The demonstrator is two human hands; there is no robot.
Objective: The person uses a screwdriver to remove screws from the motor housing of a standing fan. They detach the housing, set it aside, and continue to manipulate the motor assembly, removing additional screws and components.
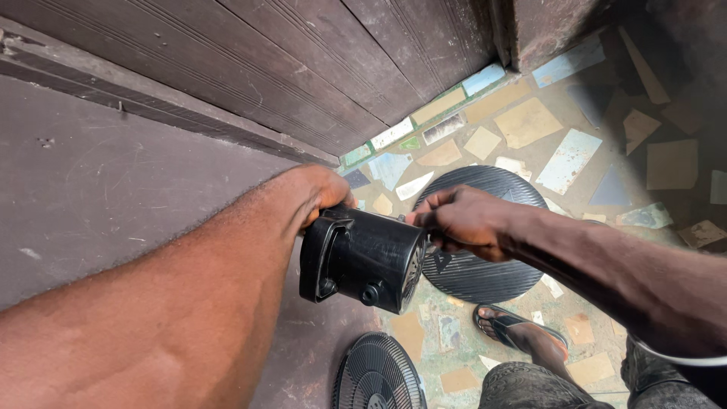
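A black plastic fan motor housing (363,257) is held in the air over the floor, at the middle of the head view. My left hand (318,195) grips its rear end from above. My right hand (462,221) is closed at the housing's front face, fingers pinched at its centre; what they pinch is hidden. Directly below the right hand a round black fan base (477,269) lies on the floor. A black fan grille (379,375) lies at the bottom edge of the view.
The floor (545,129) is set with broken tile pieces. A dark wooden door and frame (303,60) fill the top left. My foot in a black sandal (519,329) rests on the floor near the fan base.
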